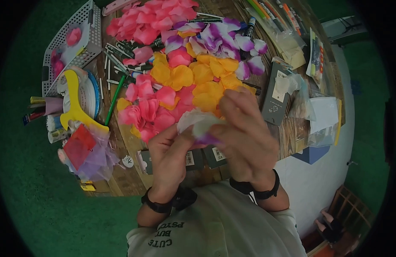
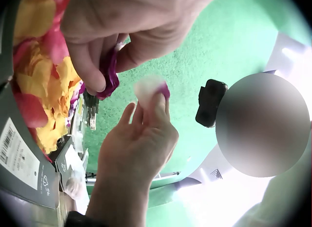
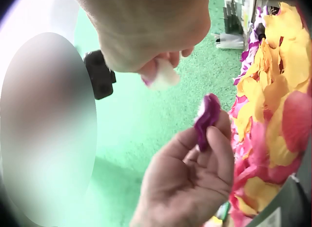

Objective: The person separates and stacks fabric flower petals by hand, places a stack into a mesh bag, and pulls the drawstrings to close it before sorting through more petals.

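My left hand [image 1: 169,159] pinches a small bunch of purple-and-white petals [image 2: 110,73] between thumb and fingers. Opposite it, my right hand [image 1: 249,139] holds a single white petal with a purple edge [image 3: 163,77] by its fingertips, slightly blurred in both wrist views. In the head view the two hands come close together over the near side of the table, with white petals [image 1: 190,120] between them. Just beyond the fingers lie yellow petals [image 1: 206,96] and pink petals [image 1: 148,109].
A heap of pink petals [image 1: 153,21] and purple-and-white petals [image 1: 217,36] covers the wooden table's far side, over scattered markers. A perforated basket [image 1: 93,32] and a yellow handle-like piece [image 1: 73,96] stand left. Dark boxes [image 1: 275,94] and plastic bags [image 1: 303,100] lie right.
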Tool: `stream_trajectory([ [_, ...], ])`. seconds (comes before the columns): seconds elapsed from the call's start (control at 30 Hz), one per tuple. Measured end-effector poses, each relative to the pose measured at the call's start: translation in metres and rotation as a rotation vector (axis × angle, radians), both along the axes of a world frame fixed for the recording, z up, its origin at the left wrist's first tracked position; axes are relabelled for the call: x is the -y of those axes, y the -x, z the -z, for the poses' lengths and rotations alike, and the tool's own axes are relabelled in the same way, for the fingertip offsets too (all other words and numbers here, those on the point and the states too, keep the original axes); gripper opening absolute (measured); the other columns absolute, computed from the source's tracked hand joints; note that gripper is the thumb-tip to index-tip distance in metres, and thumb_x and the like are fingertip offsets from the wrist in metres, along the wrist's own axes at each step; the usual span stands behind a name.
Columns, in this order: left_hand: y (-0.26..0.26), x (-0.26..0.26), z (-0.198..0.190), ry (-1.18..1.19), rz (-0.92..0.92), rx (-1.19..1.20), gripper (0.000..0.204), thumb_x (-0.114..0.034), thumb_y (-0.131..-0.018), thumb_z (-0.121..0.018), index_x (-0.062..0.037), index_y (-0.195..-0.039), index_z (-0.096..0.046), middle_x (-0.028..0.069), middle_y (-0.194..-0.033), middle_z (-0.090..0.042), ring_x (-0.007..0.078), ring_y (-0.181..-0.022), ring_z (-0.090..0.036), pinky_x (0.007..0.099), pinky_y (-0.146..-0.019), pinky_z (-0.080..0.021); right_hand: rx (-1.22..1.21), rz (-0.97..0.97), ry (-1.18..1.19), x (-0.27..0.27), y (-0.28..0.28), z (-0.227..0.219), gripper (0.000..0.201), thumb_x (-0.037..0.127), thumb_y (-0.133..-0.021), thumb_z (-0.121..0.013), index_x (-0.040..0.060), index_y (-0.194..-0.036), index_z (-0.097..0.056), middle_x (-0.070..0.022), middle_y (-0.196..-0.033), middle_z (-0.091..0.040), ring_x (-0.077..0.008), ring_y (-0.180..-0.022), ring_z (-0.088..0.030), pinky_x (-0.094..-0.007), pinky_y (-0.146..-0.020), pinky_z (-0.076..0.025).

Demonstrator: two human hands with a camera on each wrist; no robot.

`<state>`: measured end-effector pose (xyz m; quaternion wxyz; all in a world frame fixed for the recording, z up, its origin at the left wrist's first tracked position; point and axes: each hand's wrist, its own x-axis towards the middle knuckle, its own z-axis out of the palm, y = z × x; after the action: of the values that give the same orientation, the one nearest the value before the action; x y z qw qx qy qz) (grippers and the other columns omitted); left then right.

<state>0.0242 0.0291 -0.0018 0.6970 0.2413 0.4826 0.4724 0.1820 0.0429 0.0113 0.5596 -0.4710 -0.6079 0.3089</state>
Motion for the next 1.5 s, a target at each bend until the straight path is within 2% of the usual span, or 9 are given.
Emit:
stream_trajectory([
  [0.07,-0.001,0.003,-0.001,-0.117,-0.035,0.15,0.019,-0.001,-0.087,-0.054,0.0079,-0.103,-0.06,0.0091,-0.096,-0.065,0.0114,-0.085,-0.061,0.0241,-0.076,-0.048,0.327,-0.252,-0.18,0.0,0.0,0.003,0.02,0.006,-0.071,-0.067,-0.0034,-0.088,-0.065,-0.0226,-0.114,-0.057,-0.0392,-0.111,-0.051,-0.047,-0.095,-0.039],
  [0.17,-0.003,0.004,-0.005,-0.084,-0.05,0.121,0.022,0.0,-0.087,-0.052,0.0085,-0.106,-0.058,0.0103,-0.098,-0.064,0.0125,-0.087,-0.061,0.0239,-0.077,-0.048,0.264,-0.309,-0.108,0.001,-0.003,0.015,0.035,0.02,-0.068,-0.074,0.0019,-0.097,-0.068,-0.0215,-0.128,-0.05,-0.0401,-0.123,-0.043,-0.0458,-0.1,-0.034],
  [0.5,-0.003,0.013,-0.013,-0.092,-0.036,0.104,0.025,0.005,-0.084,-0.046,0.0086,-0.104,-0.059,0.0109,-0.096,-0.065,0.0133,-0.085,-0.062,0.0242,-0.072,-0.049,0.145,-0.35,0.022,0.007,-0.006,0.011,0.051,0.03,-0.06,-0.08,-0.0024,-0.097,-0.066,-0.0239,-0.132,-0.046,-0.038,-0.12,-0.047,-0.0422,-0.099,-0.037],
  [0.57,0.0,0.014,-0.011,-0.13,-0.023,0.011,0.023,0.004,-0.083,-0.047,0.0082,-0.102,-0.06,0.0099,-0.092,-0.065,0.0121,-0.081,-0.062,0.0237,-0.07,-0.049,0.097,-0.34,0.066,0.008,-0.006,0.009,0.038,0.022,-0.066,-0.079,0.0001,-0.093,-0.066,-0.0206,-0.115,-0.058,-0.034,-0.101,-0.059,-0.0375,-0.082,-0.047],
  [0.8,0.009,0.013,-0.014,-0.137,0.098,-0.011,0.019,0.003,-0.083,-0.051,0.0084,-0.099,-0.061,0.0081,-0.088,-0.066,0.0091,-0.076,-0.061,0.0228,-0.068,-0.049,-0.002,-0.491,0.415,0.008,-0.013,-0.005,0.024,0.013,-0.075,-0.071,-0.0012,-0.093,-0.066,-0.0132,-0.086,-0.067,-0.0226,-0.076,-0.064,-0.0286,-0.068,-0.049],
  [1.0,0.007,0.016,-0.014,-0.205,0.069,-0.026,0.018,-0.002,-0.088,-0.052,0.008,-0.1,-0.061,0.0076,-0.088,-0.065,0.0088,-0.076,-0.061,0.0216,-0.067,-0.049,-0.118,-0.316,0.315,0.019,0.001,0.007,0.018,0.003,-0.078,-0.066,-0.0048,-0.094,-0.066,-0.0113,-0.079,-0.066,-0.0152,-0.071,-0.063,-0.0241,-0.063,-0.047],
  [1.3,0.009,0.016,-0.016,-0.179,0.019,-0.146,0.015,-0.005,-0.088,-0.057,0.0051,-0.097,-0.064,0.0027,-0.083,-0.065,0.0049,-0.071,-0.058,0.0184,-0.061,-0.045,-0.502,0.053,0.558,0.026,0.011,-0.011,0.013,-0.002,-0.084,-0.06,-0.0048,-0.095,-0.066,-0.0076,-0.089,-0.067,-0.0088,-0.078,-0.058,-0.0224,-0.072,-0.049],
  [1.4,0.012,0.013,-0.009,-0.175,-0.004,-0.113,0.015,-0.005,-0.087,-0.058,0.005,-0.097,-0.064,0.0031,-0.083,-0.065,0.005,-0.071,-0.058,0.0183,-0.061,-0.045,-0.447,0.12,0.449,0.029,-0.002,-0.011,0.02,-0.002,-0.08,-0.06,-0.0076,-0.099,-0.064,-0.0148,-0.086,-0.067,-0.0199,-0.082,-0.064,-0.0338,-0.086,-0.048],
  [1.5,0.015,0.009,-0.007,-0.101,0.013,-0.069,0.016,-0.006,-0.087,-0.058,0.0051,-0.098,-0.064,0.0037,-0.083,-0.065,0.0051,-0.07,-0.058,0.0185,-0.062,-0.045,-0.249,-0.205,0.178,0.025,-0.005,-0.022,0.016,-0.002,-0.071,-0.065,-0.0072,-0.087,-0.065,-0.0143,-0.074,-0.066,-0.0288,-0.087,-0.066,-0.0523,-0.1,-0.034],
])
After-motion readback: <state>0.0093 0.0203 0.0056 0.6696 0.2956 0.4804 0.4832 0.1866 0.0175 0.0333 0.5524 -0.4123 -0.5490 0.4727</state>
